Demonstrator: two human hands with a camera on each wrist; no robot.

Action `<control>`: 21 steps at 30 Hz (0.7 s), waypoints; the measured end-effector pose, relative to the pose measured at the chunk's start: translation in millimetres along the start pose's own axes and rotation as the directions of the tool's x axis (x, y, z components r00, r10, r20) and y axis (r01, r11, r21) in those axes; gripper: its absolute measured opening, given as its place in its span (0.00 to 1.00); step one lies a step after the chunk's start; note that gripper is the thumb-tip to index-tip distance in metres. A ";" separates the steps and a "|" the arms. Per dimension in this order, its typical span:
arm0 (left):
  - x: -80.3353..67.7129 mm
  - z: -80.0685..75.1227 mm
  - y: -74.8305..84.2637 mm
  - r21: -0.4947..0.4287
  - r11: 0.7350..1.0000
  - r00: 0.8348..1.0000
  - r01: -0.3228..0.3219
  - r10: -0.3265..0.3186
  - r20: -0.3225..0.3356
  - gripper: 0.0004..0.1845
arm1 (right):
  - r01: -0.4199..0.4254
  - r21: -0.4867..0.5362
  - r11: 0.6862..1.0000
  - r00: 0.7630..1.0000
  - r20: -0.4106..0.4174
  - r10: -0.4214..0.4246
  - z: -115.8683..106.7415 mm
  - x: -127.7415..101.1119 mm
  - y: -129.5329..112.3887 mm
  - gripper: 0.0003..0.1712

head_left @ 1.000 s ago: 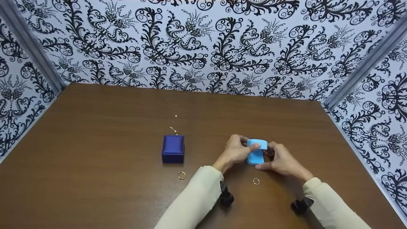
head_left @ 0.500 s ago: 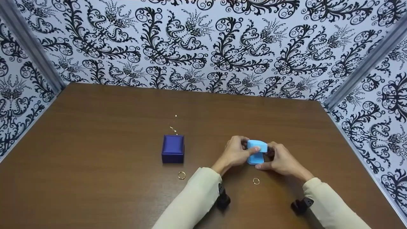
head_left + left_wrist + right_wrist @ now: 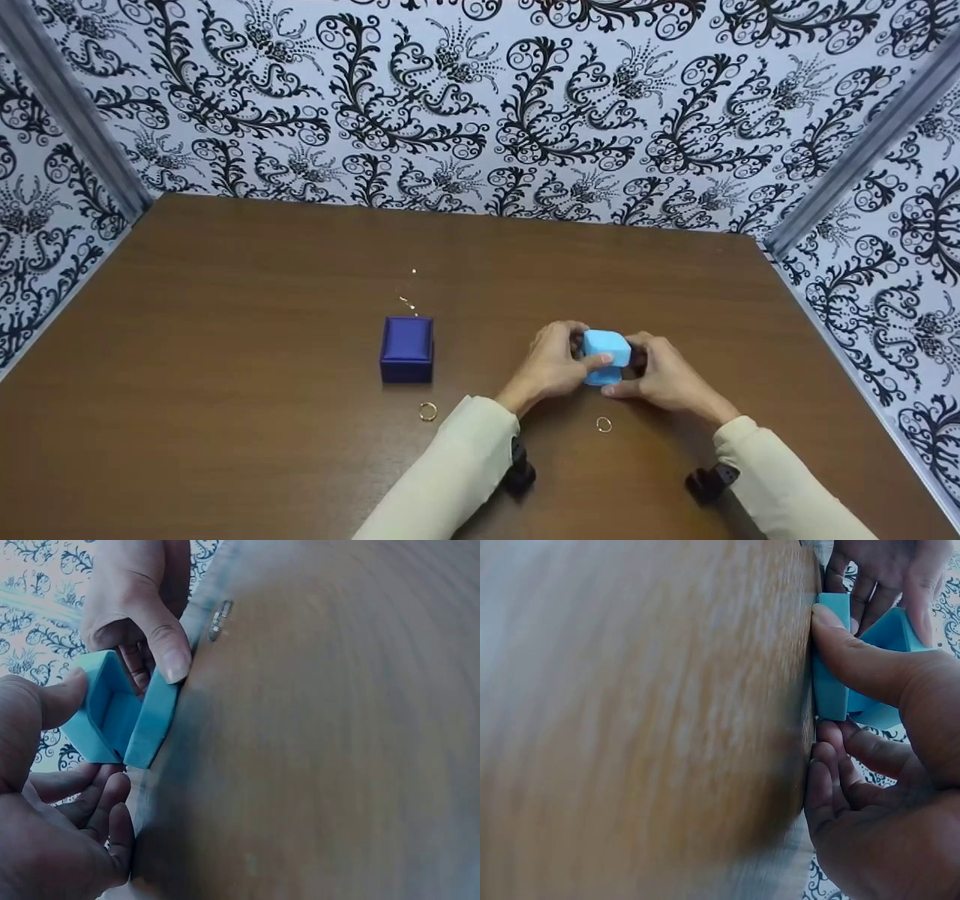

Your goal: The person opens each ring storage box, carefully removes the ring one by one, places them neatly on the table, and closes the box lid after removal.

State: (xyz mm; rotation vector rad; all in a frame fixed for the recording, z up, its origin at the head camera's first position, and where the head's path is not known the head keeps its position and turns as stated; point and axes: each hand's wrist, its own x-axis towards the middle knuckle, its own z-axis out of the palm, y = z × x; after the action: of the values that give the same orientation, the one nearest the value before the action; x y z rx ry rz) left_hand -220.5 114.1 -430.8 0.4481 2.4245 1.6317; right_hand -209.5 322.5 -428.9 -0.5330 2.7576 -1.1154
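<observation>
Both hands — left hand (image 3: 551, 365), right hand (image 3: 664, 375) — grip small light-blue hinged box (image 3: 604, 355), lid partly ajar, right of centre; closing step — next needs lid pressed down.

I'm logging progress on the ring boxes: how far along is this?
Little looks done: both gold rings, near the dark blue box one ring and near the hands another, lie loose on the table. In hand: the left hand and right hand hold the light blue box, lid partly open. Left: boxing the rings.
</observation>
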 end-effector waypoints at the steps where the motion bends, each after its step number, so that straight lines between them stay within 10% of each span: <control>1: -1.1 0.4 0.1 0.021 1.000 1.000 0.007 -0.007 0.001 0.28 | 0.000 0.002 1.000 1.000 0.001 0.000 -0.3 -0.1 -0.4 0.31; 21: -8.4 3.7 0.3 0.335 0.929 0.988 -0.156 0.154 0.031 0.29 | 0.011 0.005 1.000 1.000 0.005 -0.011 -1.2 0.1 -3.2 0.35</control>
State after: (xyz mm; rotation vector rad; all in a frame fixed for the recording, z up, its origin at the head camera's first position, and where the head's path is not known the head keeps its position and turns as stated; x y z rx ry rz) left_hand -211.4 114.5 -432.0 0.7107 2.7358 1.2606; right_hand -209.0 321.1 -425.8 -0.5505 2.7508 -1.1211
